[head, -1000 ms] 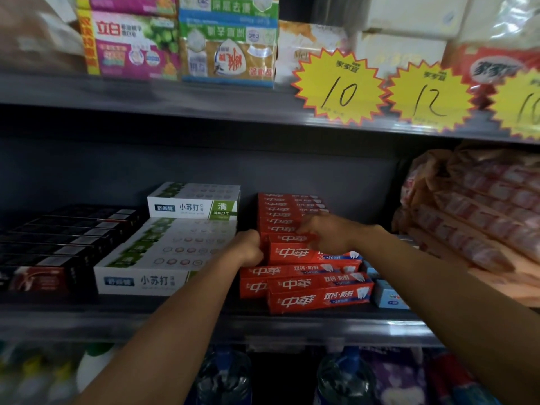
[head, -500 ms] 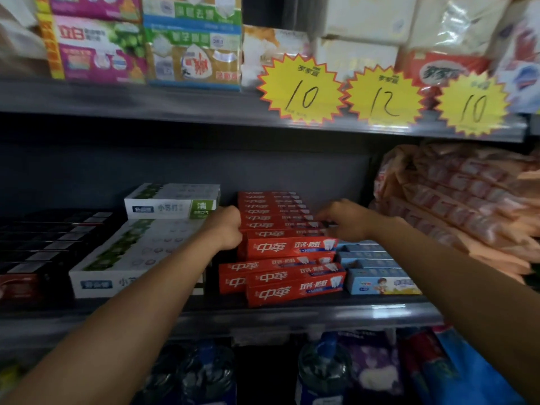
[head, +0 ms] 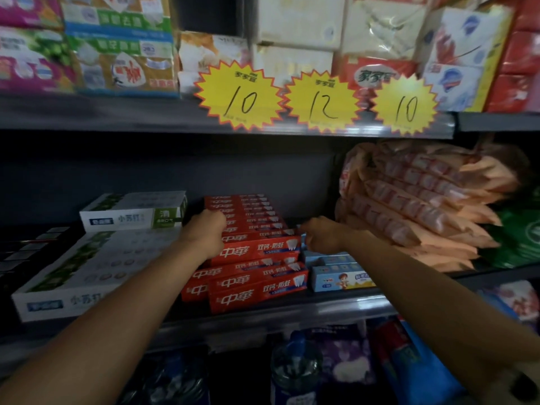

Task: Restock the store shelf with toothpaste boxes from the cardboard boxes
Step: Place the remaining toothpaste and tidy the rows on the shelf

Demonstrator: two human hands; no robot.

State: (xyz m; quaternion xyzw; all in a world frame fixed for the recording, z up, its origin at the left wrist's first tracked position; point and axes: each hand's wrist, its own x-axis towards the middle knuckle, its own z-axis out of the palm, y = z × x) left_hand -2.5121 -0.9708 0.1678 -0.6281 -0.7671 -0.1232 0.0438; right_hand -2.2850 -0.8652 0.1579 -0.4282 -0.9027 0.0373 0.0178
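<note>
My forearms reached up and forward from the bottom of the view toward the middle shelf (head: 263,314). Below its front lip stood water bottles (head: 295,372) and dark packets, too dim to make out.

On the shelf's front edge lay the lower red toothpaste boxes (head: 257,290), stacked slightly askew, with a small blue children's toothpaste box (head: 340,278) just beside them on the right. To the left sat long white-and-green toothpaste boxes (head: 87,273), and black boxes (head: 26,252) beyond those at the far left.

My left hand (head: 204,233) was curled in a fist against the left end of the upper red stack (head: 257,229), and my right hand (head: 323,233) was curled at its right end, the two hands well apart with the stack between them. I could not tell whether the fingers actually gripped a box, since they were hidden behind the knuckles.

Further right, pink plastic-wrapped bundles (head: 415,206) leaned in a heap. Above, three yellow starburst price tags (head: 321,102) reading 10, 12 and 10 hung from the upper shelf, which carried soap and tissue packs (head: 117,62).
</note>
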